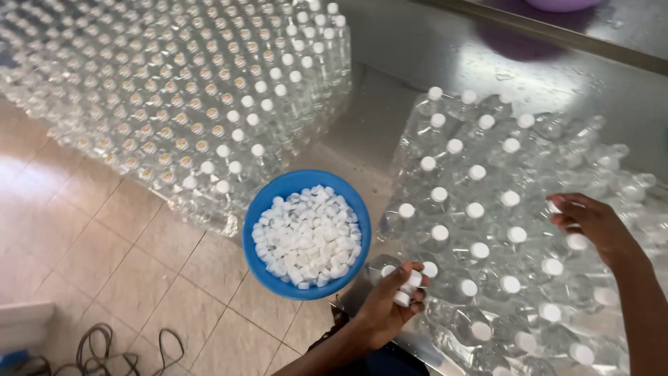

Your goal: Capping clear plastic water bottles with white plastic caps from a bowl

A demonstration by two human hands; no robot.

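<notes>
Left hand [393, 301] pinching a few white caps [410, 285] beside the blue bowl [268, 202], right hand [591, 223] curled over the clear bottles [487, 209] on the metal table [410, 56] — a loose cap could slip — bottles might topple.

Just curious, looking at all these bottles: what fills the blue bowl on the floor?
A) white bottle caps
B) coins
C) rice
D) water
A: the blue bowl is heaped with small white bottle caps, like those held in the left hand.
</notes>
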